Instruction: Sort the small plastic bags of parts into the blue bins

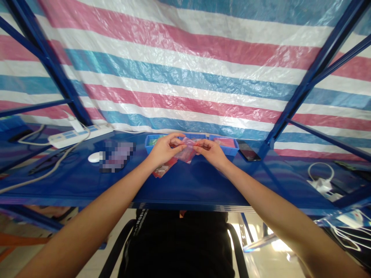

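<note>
Between my two hands, over the blue table, is a small clear plastic bag point(186, 151) with a pinkish tint. My left hand point(167, 147) pinches its upper left edge with thumb and fingers. On the other side my right hand point(211, 151) pinches the bag's right edge. What the bag contains, if anything, is too small to make out. A reddish printed packet point(164, 168) lies on the table just below my left hand. Behind the hands stand blue trays, a left one point(148, 143) with green items and a right one point(233, 149) with pink-red items, both partly hidden.
A dark phone point(248, 150) lies right of the trays. To the left are a white oval case point(95, 157), a blurred-out object point(118, 156) and a white power strip point(81, 136) with cables. A white charger point(321, 183) sits far right. Blue frame posts and striped sheeting point(185, 69) stand behind.
</note>
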A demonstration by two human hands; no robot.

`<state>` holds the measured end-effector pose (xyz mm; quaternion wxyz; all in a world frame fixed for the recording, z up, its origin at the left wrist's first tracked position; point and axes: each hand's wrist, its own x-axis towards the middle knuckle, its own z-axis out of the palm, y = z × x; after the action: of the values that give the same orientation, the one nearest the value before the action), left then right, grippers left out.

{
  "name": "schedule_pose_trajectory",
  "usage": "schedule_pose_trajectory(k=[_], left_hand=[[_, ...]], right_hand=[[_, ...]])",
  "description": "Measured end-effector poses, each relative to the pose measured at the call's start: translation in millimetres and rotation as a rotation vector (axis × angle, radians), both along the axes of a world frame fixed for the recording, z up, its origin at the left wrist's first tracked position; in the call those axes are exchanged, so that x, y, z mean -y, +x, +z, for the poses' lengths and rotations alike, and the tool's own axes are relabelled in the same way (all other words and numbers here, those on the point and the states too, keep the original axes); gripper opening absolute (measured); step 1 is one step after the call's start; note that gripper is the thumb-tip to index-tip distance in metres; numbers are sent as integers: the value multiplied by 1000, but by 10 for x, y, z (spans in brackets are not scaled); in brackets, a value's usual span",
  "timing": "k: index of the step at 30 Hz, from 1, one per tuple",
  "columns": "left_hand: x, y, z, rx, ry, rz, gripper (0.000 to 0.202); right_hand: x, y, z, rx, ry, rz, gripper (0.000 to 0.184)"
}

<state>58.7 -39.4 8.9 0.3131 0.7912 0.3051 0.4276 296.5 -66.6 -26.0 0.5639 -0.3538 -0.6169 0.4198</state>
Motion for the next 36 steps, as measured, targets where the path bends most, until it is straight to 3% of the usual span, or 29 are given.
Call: schedule_pose_trajectory(k=[6,14,21,29,36], left_hand=[[-26,5,-25,51,-30,-13,56],[-78,-27,-64,1,-84,-40,54],[-92,-21,-62,-54,-11,10,45],[-77,-1,-64,15,-62,-30,43],[-107,3,-88,57,-97,-85,56]], right_hand=[[19,-11,8,-9,-23,24,36],[27,-4,27,-61,-49,-45,42],[10,9,38,19,76,-127,41],[-17,38,4,91,68,-90,38],[-16,16,14,2,21,-53,40]])
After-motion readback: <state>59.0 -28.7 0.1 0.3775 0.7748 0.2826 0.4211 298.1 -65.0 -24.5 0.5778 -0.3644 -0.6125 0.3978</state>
